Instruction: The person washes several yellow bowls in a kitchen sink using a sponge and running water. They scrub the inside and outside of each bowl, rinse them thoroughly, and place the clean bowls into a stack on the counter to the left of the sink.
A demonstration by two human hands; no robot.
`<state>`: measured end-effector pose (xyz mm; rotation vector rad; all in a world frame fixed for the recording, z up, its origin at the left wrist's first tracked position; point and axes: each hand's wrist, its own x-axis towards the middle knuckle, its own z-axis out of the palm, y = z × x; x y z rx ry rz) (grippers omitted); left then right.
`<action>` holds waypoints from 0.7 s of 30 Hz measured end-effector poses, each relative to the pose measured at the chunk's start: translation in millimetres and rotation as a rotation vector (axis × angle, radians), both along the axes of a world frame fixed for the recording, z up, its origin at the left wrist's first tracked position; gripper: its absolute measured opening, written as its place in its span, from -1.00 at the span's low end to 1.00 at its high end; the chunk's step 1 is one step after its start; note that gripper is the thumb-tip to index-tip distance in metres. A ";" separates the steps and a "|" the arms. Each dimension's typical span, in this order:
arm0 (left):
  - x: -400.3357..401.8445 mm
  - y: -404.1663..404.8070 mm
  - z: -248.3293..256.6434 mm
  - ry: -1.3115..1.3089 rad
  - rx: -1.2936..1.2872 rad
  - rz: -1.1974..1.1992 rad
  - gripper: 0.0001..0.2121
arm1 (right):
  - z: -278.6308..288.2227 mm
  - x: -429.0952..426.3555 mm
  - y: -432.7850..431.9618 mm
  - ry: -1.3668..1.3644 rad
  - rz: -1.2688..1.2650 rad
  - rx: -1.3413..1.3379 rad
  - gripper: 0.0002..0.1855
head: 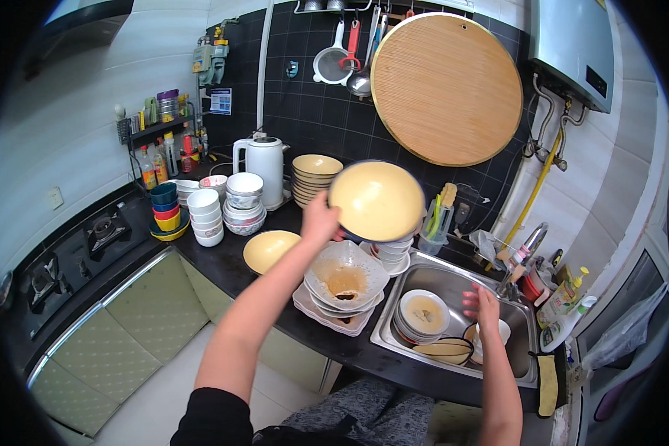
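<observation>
My left hand (320, 219) grips the rim of a large cream-yellow bowl (377, 200) with a dark edge, tilted so its inside shows. Behind it stands a stack of similar smaller bowls (315, 173). Another cream-yellow bowl (272, 250) rests on the black counter below my left forearm. A soiled white bowl (347, 273) tops a stack of plates beside the sink. Over the sink hovers my right hand (482, 304), fingers apart and holding nothing. In the steel sink (456, 277) are stacked white bowls (423, 315), yellow bowls (445, 350) and another white bowl, partly hidden by my right arm.
A white electric kettle (264, 164) and stacked white cups (205, 216) stand at the left. The faucet (529, 245) rises behind the sink, with detergent bottles (564, 324) at its right. A large round bamboo board (447, 89) hangs on the wall. The gas stove (83, 245) is far left.
</observation>
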<state>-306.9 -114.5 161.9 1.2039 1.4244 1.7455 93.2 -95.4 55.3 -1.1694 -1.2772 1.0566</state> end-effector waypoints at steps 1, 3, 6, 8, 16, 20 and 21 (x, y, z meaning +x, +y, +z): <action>-24.0 -1.3 -5.4 -0.009 -0.001 0.069 -0.63 | -7.6 3.1 0.9 0.021 -0.009 -0.016 -0.61; -62.5 -10.0 -17.5 0.028 0.036 0.242 -0.72 | -19.9 10.0 0.9 0.042 -0.026 -0.052 -0.63; -119.3 -21.5 -53.9 0.090 0.014 0.386 -0.77 | -32.3 13.6 0.4 0.063 -0.049 -0.098 -0.64; -134.9 -30.6 -71.3 0.138 -0.171 0.465 -0.80 | -40.3 20.4 0.3 0.057 -0.061 -0.123 -0.62; -158.5 -38.0 -129.6 0.143 -0.433 0.555 -0.86 | -54.6 27.1 -3.5 0.048 -0.069 -0.154 -0.61; -164.1 -34.1 -142.9 0.151 -0.489 0.529 -0.87 | -52.9 26.9 -9.7 0.030 -0.080 -0.178 -0.62; -159.7 -36.5 -138.9 0.170 -0.505 0.524 -0.85 | -53.0 28.7 -11.1 0.029 -0.087 -0.185 -0.62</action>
